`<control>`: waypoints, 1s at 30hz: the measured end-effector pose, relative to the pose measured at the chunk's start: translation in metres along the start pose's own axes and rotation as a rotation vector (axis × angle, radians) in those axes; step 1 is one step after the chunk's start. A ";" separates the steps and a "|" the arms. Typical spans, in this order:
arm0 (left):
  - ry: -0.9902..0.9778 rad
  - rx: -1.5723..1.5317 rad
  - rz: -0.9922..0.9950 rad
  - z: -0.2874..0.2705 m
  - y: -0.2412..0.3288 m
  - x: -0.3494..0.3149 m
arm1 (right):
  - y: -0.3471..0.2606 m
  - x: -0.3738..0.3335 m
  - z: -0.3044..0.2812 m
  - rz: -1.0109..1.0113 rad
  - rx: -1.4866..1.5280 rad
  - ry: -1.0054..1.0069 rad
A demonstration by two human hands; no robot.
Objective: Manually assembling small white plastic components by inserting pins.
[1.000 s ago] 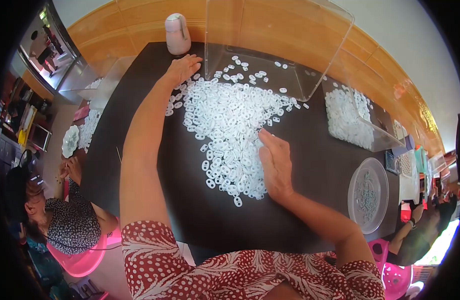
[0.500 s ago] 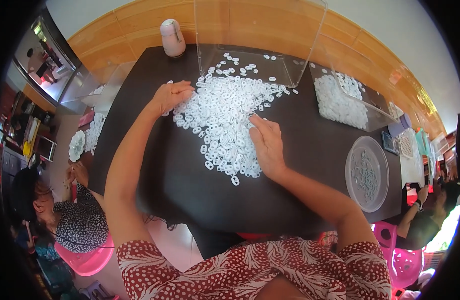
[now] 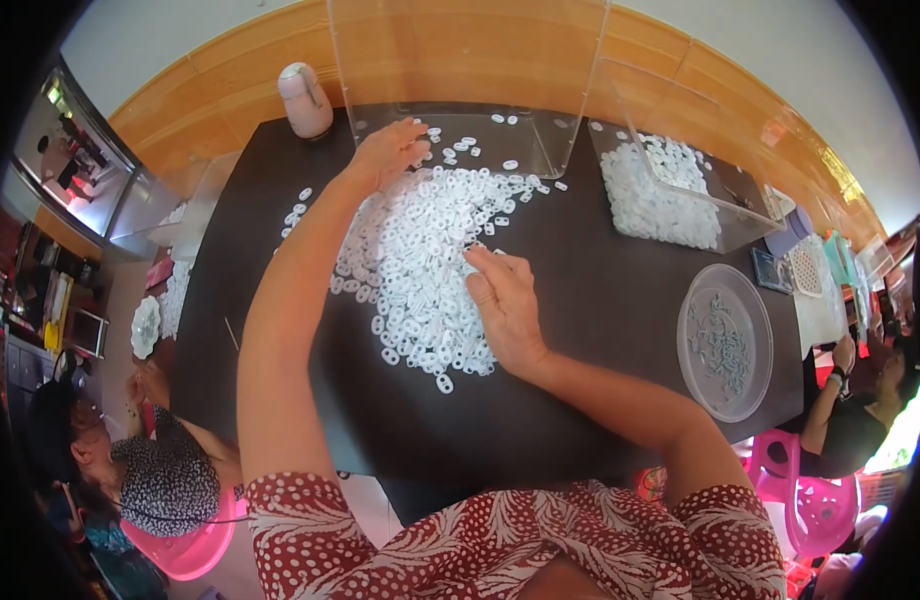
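Observation:
A heap of small white oval plastic pieces [image 3: 435, 260], each with two holes, lies on the dark table [image 3: 590, 330]. My left hand [image 3: 388, 158] is at the far side of the heap, fingers stretched out, over the loose pieces in front of a clear plastic box [image 3: 570, 125]. My right hand [image 3: 508, 308] rests along the heap's right edge, its fingers extended against the pieces. Nothing shows gripped in either hand. A few stray white pieces [image 3: 295, 212] lie left of my left forearm, and others are scattered near the box.
At the back left stands a pink thermos jug [image 3: 305, 100]. A clear bin of white pieces [image 3: 660, 195] is at the back right, with a round clear tray [image 3: 683, 340] of small grey-green pieces nearer. People sit at the left [image 3: 170, 470] and right [image 3: 860, 405].
My left hand has moved from the heap's left side to its far side. My right hand stays at the right edge. The head view has shifted, and stray pieces show at the left.

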State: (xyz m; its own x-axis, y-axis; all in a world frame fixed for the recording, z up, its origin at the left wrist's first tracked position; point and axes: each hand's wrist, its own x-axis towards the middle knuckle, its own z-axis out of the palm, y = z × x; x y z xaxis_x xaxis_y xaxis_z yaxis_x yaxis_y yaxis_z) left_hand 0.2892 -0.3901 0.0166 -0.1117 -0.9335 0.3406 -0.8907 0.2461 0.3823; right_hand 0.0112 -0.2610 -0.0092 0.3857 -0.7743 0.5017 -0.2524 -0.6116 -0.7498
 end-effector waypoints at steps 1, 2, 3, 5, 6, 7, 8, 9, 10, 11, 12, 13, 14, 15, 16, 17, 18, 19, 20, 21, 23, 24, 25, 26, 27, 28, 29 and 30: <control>0.043 0.051 -0.022 0.008 -0.039 0.002 | -0.008 -0.001 0.007 -0.006 0.035 -0.025; 0.078 0.087 -0.028 0.017 -0.061 0.006 | -0.012 -0.002 0.011 0.000 0.053 -0.040; -0.062 0.225 -0.114 0.025 -0.042 0.030 | -0.002 0.000 0.004 0.039 0.023 -0.039; -0.099 0.216 -0.137 0.032 -0.030 0.049 | 0.004 0.002 -0.001 0.027 0.008 -0.028; -0.130 0.230 -0.193 0.033 -0.034 0.050 | 0.002 0.002 -0.001 0.020 0.007 -0.030; -0.130 0.201 -0.156 0.035 -0.041 0.052 | 0.000 0.002 0.001 0.021 0.011 -0.030; -0.133 0.205 -0.159 0.033 -0.049 0.049 | -0.001 0.002 0.003 0.006 0.019 -0.029; -0.154 0.187 -0.141 0.034 -0.047 0.048 | -0.001 0.001 0.003 0.001 0.017 -0.022; -0.174 0.170 -0.125 0.034 -0.046 0.045 | -0.003 0.003 0.001 0.016 0.020 -0.026; -0.195 0.128 -0.053 0.031 -0.045 0.042 | -0.003 0.003 0.001 0.023 0.021 -0.025; -0.199 0.128 -0.053 0.029 -0.039 0.035 | -0.002 0.002 0.001 0.024 0.027 -0.020; -0.185 0.065 -0.046 0.030 -0.033 0.026 | -0.001 0.003 0.001 0.025 0.032 -0.015; -0.171 0.002 -0.040 0.030 -0.027 0.017 | 0.000 0.003 0.001 0.027 0.035 -0.014; -0.191 -0.021 -0.009 0.028 -0.022 0.008 | 0.000 0.003 0.001 0.021 0.032 -0.011; -0.192 -0.019 -0.012 0.027 -0.016 -0.001 | 0.001 0.003 0.001 0.015 0.030 -0.008; -0.207 0.031 -0.001 0.027 -0.010 -0.008 | 0.001 0.003 0.001 0.015 0.033 -0.009; -0.222 0.081 0.009 0.025 -0.003 -0.016 | 0.001 0.004 0.001 0.019 0.037 -0.005; -0.260 0.082 -0.011 0.021 0.005 -0.020 | 0.001 0.004 0.002 0.023 0.039 -0.001; -0.262 0.083 -0.012 0.020 0.009 -0.021 | 0.003 0.004 0.002 0.019 0.044 0.010; -0.260 0.080 -0.021 0.018 0.008 -0.024 | 0.003 0.004 0.002 0.023 0.047 0.010; -0.260 0.079 -0.032 0.015 0.007 -0.027 | 0.001 0.005 0.002 0.025 0.051 0.013; -0.258 0.073 -0.048 0.014 0.007 -0.026 | 0.002 0.005 0.003 0.026 0.052 0.014; -0.255 0.066 -0.063 0.014 0.006 -0.025 | 0.004 0.004 0.005 0.025 0.049 0.018; -0.256 0.066 -0.061 0.015 0.007 -0.023 | 0.004 0.003 0.006 0.024 0.046 0.023; -0.300 0.095 -0.085 0.012 0.011 -0.019 | 0.005 0.003 0.005 0.024 0.042 0.026; -0.344 0.125 -0.109 0.010 0.016 -0.014 | 0.005 0.003 0.005 0.026 0.048 0.029; -0.342 0.124 -0.104 0.014 0.014 -0.011 | 0.005 0.003 0.004 0.028 0.054 0.032; -0.300 0.170 -0.070 0.016 0.011 -0.010 | 0.004 0.003 0.005 0.021 0.058 0.032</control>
State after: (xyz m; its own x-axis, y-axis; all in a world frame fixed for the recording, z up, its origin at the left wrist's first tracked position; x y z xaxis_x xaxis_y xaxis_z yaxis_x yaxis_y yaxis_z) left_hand 0.2735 -0.3821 0.0036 -0.1497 -0.9878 0.0418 -0.9587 0.1554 0.2383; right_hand 0.0160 -0.2647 -0.0134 0.3518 -0.7922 0.4987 -0.2082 -0.5856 -0.7834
